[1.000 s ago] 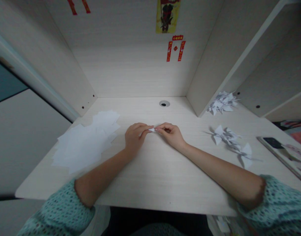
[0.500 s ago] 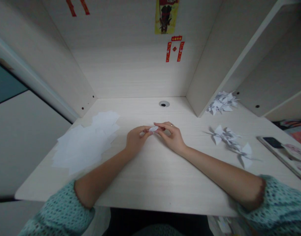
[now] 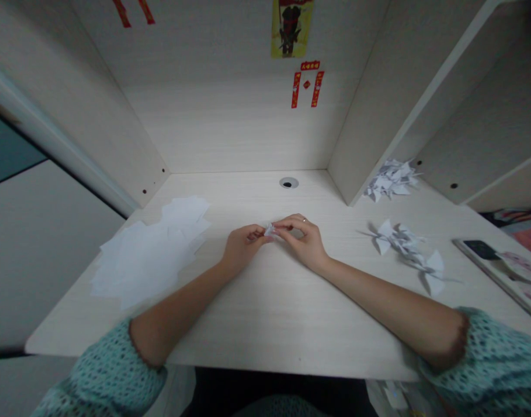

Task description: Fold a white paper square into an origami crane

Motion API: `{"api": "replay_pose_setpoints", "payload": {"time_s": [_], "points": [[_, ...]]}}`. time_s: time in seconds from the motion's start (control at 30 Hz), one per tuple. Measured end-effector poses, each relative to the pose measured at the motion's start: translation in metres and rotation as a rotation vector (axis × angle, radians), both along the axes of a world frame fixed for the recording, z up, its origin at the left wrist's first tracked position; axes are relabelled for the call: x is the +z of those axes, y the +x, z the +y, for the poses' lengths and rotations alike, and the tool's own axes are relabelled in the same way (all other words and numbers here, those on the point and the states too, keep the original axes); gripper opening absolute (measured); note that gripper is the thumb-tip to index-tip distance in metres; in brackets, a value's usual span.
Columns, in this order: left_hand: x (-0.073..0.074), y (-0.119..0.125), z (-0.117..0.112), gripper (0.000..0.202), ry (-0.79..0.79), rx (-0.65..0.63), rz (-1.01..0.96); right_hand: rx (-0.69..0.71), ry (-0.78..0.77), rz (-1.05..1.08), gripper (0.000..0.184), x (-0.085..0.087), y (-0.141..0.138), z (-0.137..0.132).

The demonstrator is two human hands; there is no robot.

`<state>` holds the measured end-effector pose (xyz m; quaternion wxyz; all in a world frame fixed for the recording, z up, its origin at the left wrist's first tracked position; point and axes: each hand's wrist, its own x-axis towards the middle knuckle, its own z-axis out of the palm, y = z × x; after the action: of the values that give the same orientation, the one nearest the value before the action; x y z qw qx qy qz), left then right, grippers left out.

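Note:
Between my hands, just above the middle of the desk (image 3: 256, 324), is a small folded piece of white paper (image 3: 269, 230). My left hand (image 3: 243, 246) pinches its left side with thumb and fingers. From the other side my right hand (image 3: 304, 238), with a ring on one finger, pinches the same paper. Fingertips hide part of the folds. Off to the left lies a spread pile of flat white paper sheets (image 3: 152, 252). Several folded white paper cranes (image 3: 406, 246) sit in a cluster on the right.
More folded paper pieces (image 3: 392, 179) are heaped behind the upright divider panel (image 3: 369, 104) at right. A phone-like device in a patterned case (image 3: 504, 266) lies at the right edge. A round cable hole (image 3: 289, 183) is near the back wall, which bears red stickers (image 3: 295, 90).
The folded paper has turned between my fingertips and now stands more upright, with a pointed outline. Both hands stay in nearly the same place, and the view has shifted slightly.

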<state>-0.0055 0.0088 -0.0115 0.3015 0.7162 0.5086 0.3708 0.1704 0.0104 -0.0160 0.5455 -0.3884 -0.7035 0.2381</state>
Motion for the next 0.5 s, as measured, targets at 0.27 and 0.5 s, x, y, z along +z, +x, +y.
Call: {"api": "replay_pose_setpoints", "payload": {"time_s": [0.27, 0.5], "points": [[0.0003, 0.0005, -0.0001, 0.02, 0.0, 0.022, 0.064, 0.018, -0.086, 0.092, 0.014, 0.0001, -0.0018, 0.0024], [0.0027, 0.0008, 0.0009, 0.026, -0.093, 0.044, -0.086, -0.053, -0.123, 0.102, 0.015, -0.0027, -0.0003, 0.0036]]}}
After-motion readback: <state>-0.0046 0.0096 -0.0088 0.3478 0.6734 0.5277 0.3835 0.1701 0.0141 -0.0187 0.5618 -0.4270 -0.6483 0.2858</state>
